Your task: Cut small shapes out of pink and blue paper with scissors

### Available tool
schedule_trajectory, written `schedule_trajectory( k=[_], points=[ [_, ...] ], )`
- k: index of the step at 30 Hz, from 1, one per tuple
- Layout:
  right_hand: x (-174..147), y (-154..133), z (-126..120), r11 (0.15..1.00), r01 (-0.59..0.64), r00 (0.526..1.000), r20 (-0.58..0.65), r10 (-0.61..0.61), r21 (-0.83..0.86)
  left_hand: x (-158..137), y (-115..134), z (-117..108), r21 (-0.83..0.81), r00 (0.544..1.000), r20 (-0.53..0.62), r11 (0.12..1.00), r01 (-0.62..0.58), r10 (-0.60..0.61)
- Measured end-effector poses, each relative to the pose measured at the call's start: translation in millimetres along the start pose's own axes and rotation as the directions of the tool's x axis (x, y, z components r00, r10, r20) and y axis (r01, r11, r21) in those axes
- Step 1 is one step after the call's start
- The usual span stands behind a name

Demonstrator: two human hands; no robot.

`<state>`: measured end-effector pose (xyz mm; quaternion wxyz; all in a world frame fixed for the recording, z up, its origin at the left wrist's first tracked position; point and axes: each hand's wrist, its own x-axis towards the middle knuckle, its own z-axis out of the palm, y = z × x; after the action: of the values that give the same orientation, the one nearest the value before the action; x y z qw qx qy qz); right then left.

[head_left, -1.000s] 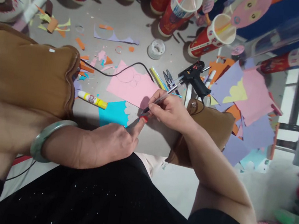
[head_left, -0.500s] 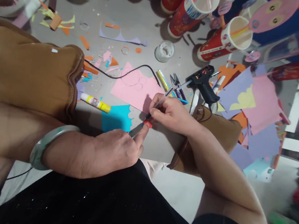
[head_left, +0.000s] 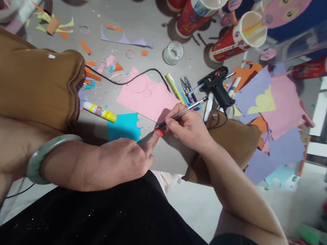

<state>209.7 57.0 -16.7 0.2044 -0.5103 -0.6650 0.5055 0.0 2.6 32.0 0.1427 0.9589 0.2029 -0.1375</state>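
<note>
Head view: your right hand (head_left: pixel 188 128) was closed in a pinch on a pen (head_left: pixel 195 104), which sloped lower than half a second earlier; the angle had changed, seemingly not the hold. Its tip pointed left and toward the near edge of the table (head_left: pixel 177 157); its long axis ran slantwise, the tail aimed at the far right corner, toward a glue gun (head_left: pixel 221 91). Near the middle of that near edge lay a small red piece (head_left: pixel 159 132), under your left hand's (head_left: pixel 125 157) index fingertip, which seemingly steadied it for the pen. Whether your left hand's curled fingers gripped anything, you could not tell.
</note>
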Motion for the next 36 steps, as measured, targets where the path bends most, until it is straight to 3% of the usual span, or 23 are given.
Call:
schedule_trajectory(
  k=[7,21,30,36],
  points=[
    [-14,5,9,0.989,-0.02,0.991,-0.127,0.038,0.144,0,-2,-2,0.075,1.0,-0.004,0.997,-0.007,0.007],
    [-43,3,34,0.986,-0.026,0.901,-0.423,0.094,0.164,2,-6,-17,0.093,0.984,0.175,0.996,-0.016,0.0],
    [-57,10,52,0.99,-0.023,0.836,-0.541,0.097,0.142,-2,-8,-15,0.122,0.995,0.096,0.992,-0.026,0.014],
    [-67,16,63,0.998,-0.012,0.798,-0.602,-0.029,-0.065,-4,-8,-12,0.101,0.998,0.052,0.995,0.017,-0.022]
  ],
)
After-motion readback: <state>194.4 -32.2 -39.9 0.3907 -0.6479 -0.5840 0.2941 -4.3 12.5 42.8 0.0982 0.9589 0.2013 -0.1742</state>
